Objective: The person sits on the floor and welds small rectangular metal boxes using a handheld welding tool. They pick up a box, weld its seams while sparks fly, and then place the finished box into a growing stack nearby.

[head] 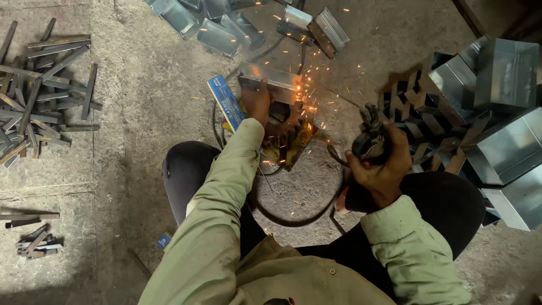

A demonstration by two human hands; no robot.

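Observation:
I look straight down while squatting on a concrete floor. My left hand (257,101) presses down on a shiny metal box piece (271,82) lying on the ground. My right hand (381,164) grips a dark welding electrode holder (370,138), its thin rod (339,99) reaching left to the box's right end. Orange sparks (305,104) scatter from that point. Beneath the box lies a small dark and yellow metal plate (293,144). A black cable (293,217) loops from the holder across the floor between my knees.
A blue flat electrode packet (226,101) lies just left of the box. Several finished metal boxes are stacked at right (502,113) and along the top (254,22). Flat steel strips are heaped at left (39,96), with a smaller pile lower left (36,243).

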